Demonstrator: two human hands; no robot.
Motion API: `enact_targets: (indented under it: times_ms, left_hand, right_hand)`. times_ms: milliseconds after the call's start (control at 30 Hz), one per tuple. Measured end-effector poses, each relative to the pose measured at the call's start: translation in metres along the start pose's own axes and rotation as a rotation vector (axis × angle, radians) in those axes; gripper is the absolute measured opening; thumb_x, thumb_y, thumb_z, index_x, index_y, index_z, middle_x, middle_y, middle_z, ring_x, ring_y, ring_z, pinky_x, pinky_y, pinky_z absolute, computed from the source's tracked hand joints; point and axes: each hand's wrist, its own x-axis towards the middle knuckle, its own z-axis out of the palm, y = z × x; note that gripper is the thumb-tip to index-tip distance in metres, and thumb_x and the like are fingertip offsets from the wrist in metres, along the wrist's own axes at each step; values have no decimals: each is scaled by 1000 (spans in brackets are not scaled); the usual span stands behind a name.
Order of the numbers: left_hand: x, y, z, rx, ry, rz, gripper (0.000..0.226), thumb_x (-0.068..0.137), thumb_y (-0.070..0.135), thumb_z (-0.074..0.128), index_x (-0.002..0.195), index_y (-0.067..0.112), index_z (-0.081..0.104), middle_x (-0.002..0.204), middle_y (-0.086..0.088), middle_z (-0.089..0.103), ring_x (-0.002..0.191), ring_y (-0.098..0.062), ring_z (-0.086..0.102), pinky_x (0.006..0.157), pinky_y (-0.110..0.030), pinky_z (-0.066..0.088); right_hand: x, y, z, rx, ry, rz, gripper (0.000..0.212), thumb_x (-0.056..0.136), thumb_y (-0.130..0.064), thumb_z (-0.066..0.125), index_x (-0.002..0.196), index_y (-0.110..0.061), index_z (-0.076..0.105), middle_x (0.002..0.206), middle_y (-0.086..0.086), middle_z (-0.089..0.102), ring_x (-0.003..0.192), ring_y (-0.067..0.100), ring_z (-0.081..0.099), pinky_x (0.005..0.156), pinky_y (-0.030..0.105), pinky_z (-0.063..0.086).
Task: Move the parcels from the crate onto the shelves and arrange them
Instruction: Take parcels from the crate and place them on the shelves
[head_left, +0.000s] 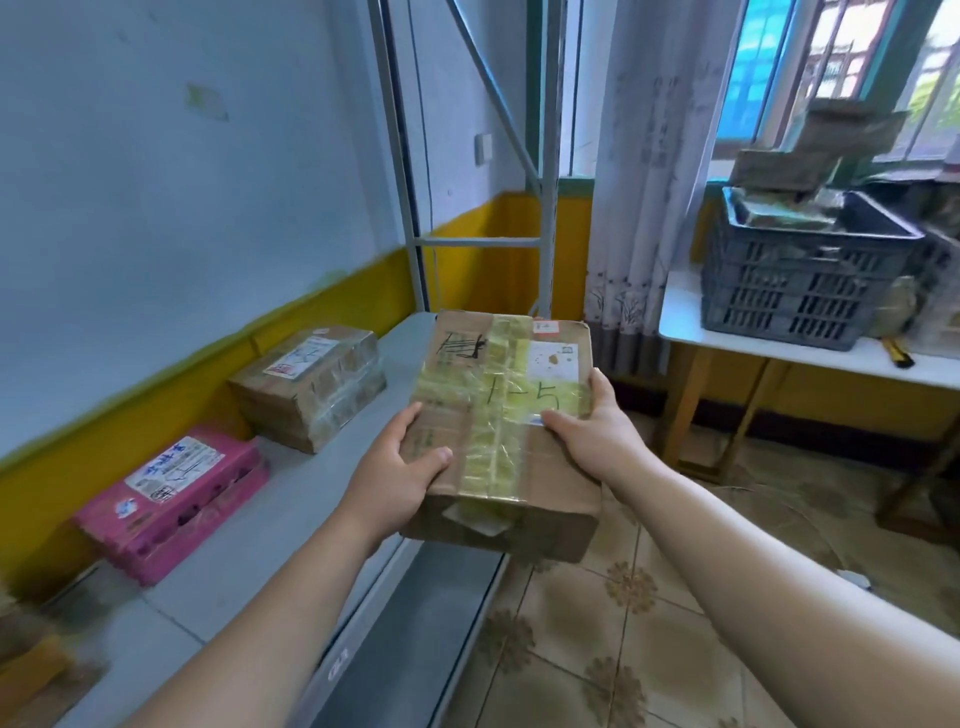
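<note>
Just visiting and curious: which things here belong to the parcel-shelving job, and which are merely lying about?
Job: taped cardboard parcel held by left hand and right hand; brown parcel and pink parcel on the shelf; grey crate with more parcels.
Lying about: yellow tool on the white table; curtain.

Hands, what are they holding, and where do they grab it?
A taped cardboard box: the left hand grips its left side, the right hand its right side.
</note>
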Motion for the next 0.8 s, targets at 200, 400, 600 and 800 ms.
enact_targets:
  times_ms: [200,400,600,800]
  left_hand:
    - [68,24,48,-13,45,-46,60,92,27,64,145,35,36,144,4,44,125,-18,48,105,-38,42]
    - [119,17,69,8,66,-122,59,93,28,62,145,35,36,128,11,44,110,-11,48,85,-24,42]
    - [184,-16,70,21,80,-206,59,93,30,62,146,34,36,125,13,43,109,-9,46,85,-24,38]
    - [257,-49,65,1,87,-273,61,93,30,63,148,32,34,144,6,42,113,-6,43,95,-26,38]
  right_hand:
    - [93,0,-37,-21,-78,-34,76,96,-29,64,155,-34,17,88,-28,43,76,-5,49,70,23,44]
    - [157,10,-33,-27,-174,-13,84,94,-34,64,157,-35,8,117,-14,52,92,8,54,77,25,45]
    - [226,15,6,-108,-242,22,85,94,-34,64,157,-34,7,134,-7,55,104,15,56,90,33,49]
    - [303,6,53,-154,-306,19,80,95,-30,64,156,-33,11,143,-4,52,103,14,53,88,30,47]
